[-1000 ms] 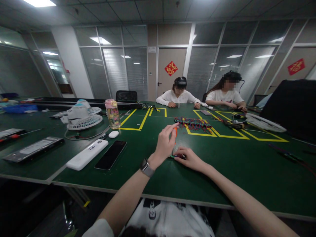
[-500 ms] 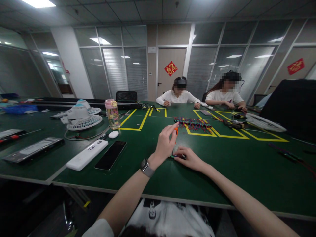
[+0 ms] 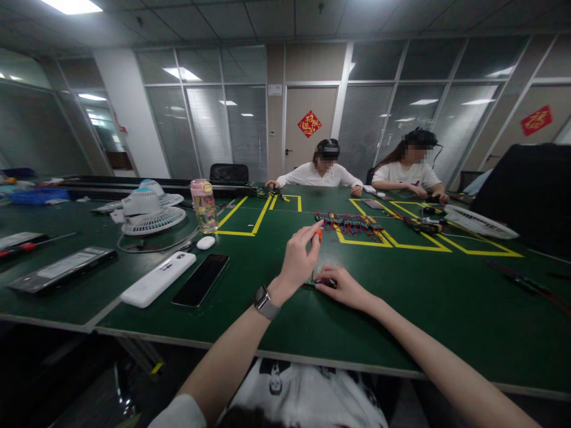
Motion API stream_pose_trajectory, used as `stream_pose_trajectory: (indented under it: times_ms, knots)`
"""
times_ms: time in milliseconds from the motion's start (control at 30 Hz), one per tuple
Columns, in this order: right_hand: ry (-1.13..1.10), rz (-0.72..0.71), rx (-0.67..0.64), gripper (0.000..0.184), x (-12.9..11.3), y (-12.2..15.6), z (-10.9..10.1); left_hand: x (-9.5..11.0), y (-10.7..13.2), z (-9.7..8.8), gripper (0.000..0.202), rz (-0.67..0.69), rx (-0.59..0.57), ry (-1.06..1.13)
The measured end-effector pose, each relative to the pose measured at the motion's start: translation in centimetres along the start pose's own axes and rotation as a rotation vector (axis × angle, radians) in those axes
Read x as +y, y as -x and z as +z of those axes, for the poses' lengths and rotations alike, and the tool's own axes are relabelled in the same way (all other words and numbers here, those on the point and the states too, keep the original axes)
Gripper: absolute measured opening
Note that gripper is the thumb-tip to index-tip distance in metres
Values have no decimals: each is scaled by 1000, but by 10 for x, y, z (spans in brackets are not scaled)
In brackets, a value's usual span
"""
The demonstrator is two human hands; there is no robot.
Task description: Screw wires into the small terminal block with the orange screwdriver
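Green, smooth and dull-sheened, the bench (image 3: 419,315) fills my head feed; I centre the clock on the small green part (image 3: 310,283), with 12 away from the wearer.

Change over the last second: across the bench, toward 12, a co-worker's right hand (image 3: 272,184) has reached sideways to the dark cables (image 3: 281,195) at 11 o'clock. Both of the wearer's own hands hold almost the same pose, so I judge the close work undisturbed.

The left hand (image 3: 300,255) is curled around an orange-handled tool (image 3: 320,234), forefinger raised along the top; its thin dark shaft stands roughly upright over the green part. Tip contact is too small to confirm. The right hand (image 3: 335,282) appears to pinch the part's near-3-o'clock side; the exact grip is partly hidden.

Materials: at 1 o'clock, a tangled bundle of wired boards (image 3: 350,224), red and blue strands. At 9, a glassy black phone (image 3: 201,280) and a rounded white plastic slab (image 3: 158,279). At 10, a clear pink-lidded bottle (image 3: 204,208) and a ribbed white fan (image 3: 153,214).
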State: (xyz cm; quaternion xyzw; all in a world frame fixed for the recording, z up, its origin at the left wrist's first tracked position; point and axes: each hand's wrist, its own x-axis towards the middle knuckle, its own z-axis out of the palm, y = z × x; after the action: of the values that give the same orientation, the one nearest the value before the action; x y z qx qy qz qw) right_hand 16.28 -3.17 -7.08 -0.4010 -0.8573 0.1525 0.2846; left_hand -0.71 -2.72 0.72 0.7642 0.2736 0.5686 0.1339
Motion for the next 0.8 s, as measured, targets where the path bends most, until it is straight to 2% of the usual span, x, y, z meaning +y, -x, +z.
stream_pose_trajectory:
  times_ms: [333, 533, 633, 800]
  knots:
    - [2, 4, 3, 17, -2, 0, -1, 0, 0, -1, 27, 13, 19, -2]
    - [0, 6, 7, 17, -3, 1, -1, -1, 1, -1, 20, 1, 112, -58]
    - [2, 4, 3, 17, -3, 1, -1, 1, 1, -1, 24, -4, 84, -28]
    - [5, 10, 3, 17, -3, 1, -1, 2, -1, -1, 30, -6, 14, 141]
